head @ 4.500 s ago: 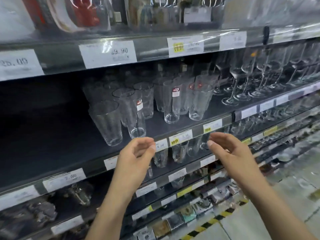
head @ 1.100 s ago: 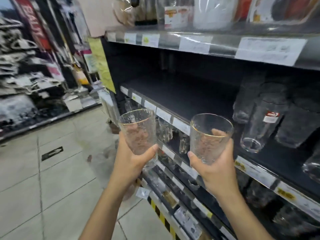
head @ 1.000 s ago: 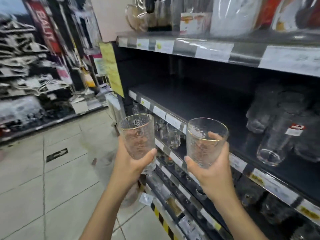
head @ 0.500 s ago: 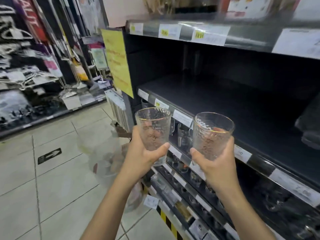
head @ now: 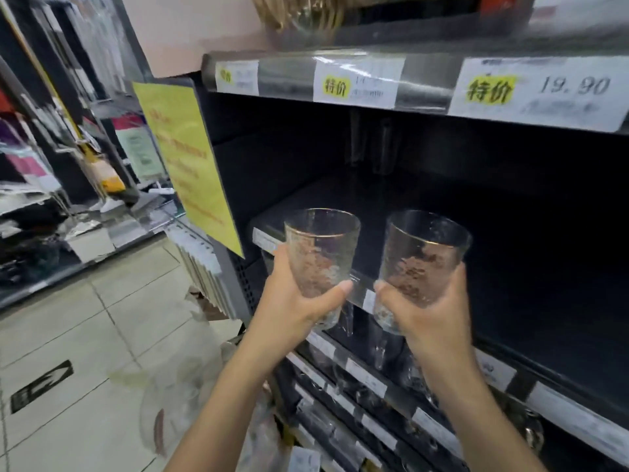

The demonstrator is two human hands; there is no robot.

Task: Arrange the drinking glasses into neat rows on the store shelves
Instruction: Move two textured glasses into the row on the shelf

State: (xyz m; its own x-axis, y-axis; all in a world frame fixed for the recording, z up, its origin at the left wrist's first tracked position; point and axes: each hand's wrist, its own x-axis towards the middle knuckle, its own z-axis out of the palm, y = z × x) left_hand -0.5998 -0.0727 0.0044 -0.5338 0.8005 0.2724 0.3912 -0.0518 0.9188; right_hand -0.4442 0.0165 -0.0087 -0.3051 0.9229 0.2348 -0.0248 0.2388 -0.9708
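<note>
I hold two textured drinking glasses with thin gold rims, both upright. My left hand (head: 292, 301) grips the left glass (head: 321, 247) around its lower half. My right hand (head: 429, 315) grips the right glass (head: 423, 253) the same way. Both glasses hover in front of the left end of the dark middle shelf (head: 391, 199), level with its front edge. The shelf surface behind them looks bare and very dark.
An upper shelf edge (head: 425, 83) with price labels runs overhead. A yellow paper sign (head: 187, 158) hangs on the shelf unit's left end. Lower shelves (head: 367, 383) hold small glassware. A clear plastic bag (head: 183, 386) lies on the tiled floor at left.
Both hands have risen and moved closer to the shelf with the glasses. The view has shifted left, so the tall glasses on the right are out of sight.
</note>
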